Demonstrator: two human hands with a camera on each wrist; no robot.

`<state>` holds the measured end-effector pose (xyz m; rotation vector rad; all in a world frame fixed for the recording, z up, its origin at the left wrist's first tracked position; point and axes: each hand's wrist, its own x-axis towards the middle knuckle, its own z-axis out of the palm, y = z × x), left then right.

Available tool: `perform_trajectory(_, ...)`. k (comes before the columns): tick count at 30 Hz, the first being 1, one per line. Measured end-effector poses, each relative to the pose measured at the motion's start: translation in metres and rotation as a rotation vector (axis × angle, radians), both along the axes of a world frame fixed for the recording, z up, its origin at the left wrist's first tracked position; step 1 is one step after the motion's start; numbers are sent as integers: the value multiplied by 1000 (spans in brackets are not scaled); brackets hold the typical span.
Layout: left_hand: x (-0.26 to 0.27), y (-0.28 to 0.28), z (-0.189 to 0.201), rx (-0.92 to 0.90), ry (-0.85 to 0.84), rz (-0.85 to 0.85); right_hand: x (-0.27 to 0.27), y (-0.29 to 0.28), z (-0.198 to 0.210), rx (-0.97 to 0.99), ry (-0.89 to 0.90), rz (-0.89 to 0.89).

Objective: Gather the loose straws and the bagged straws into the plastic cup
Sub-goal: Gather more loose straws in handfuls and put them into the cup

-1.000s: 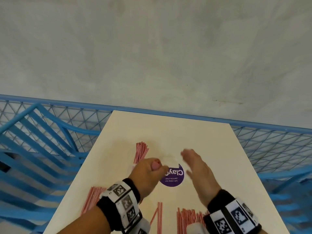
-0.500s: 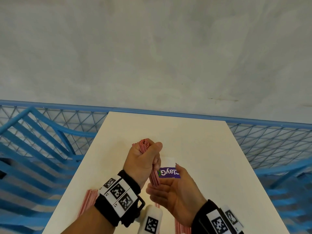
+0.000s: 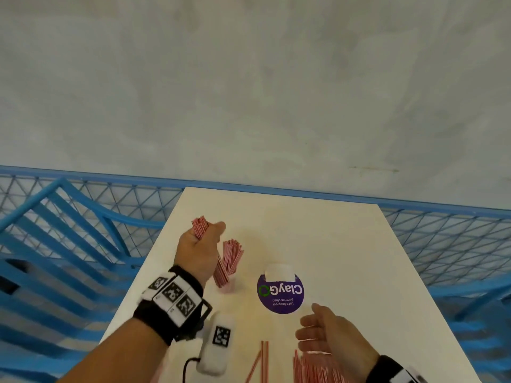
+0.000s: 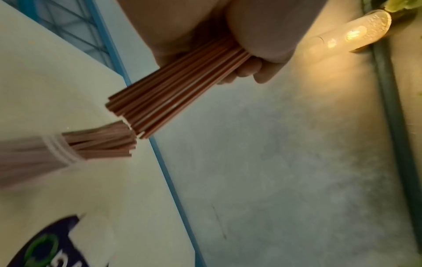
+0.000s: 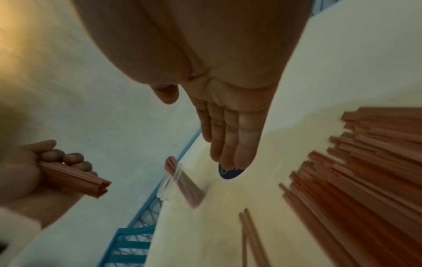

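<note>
My left hand (image 3: 206, 236) grips a bundle of red-and-white straws (image 3: 199, 226) in its fist, held tilted above the table. The left wrist view shows the bundle (image 4: 182, 86) with its lower end close to the tips of the straws standing in the clear plastic cup (image 4: 57, 153). The cup (image 3: 231, 275) stands left of centre, just right of that hand. My right hand (image 3: 307, 324) hovers open and empty over a pile of loose straws (image 3: 312, 366) at the near edge. In the right wrist view its fingers (image 5: 228, 135) are straight, and the pile (image 5: 365, 171) lies to the right.
A purple round sticker (image 3: 279, 293) with a white slip on it lies mid-table. Two single straws (image 3: 262, 357) lie near the front edge beside a white tagged device (image 3: 218, 341). Blue mesh fencing (image 3: 442, 239) and blue chairs (image 3: 55, 244) flank the white table (image 3: 304, 230).
My left hand has carried the bundle left and away from my right palm, up by the cup. My right hand has drawn back toward me, over the loose pile.
</note>
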<state>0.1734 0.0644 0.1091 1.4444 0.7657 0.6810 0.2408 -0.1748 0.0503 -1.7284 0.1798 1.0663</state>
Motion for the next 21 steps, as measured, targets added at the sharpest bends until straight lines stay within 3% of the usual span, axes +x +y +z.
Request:
perform_trajectory(7, 36, 39, -28, 76, 96, 113, -5, 19, -21, -45, -40, 73)
perform_trajectory(14, 50, 58, -81, 93, 226, 66, -22, 10, -49, -224, -133, 148)
perform_trajectory(21, 56, 52, -99, 268, 402, -8, -23, 24, -55, -198, -129, 277)
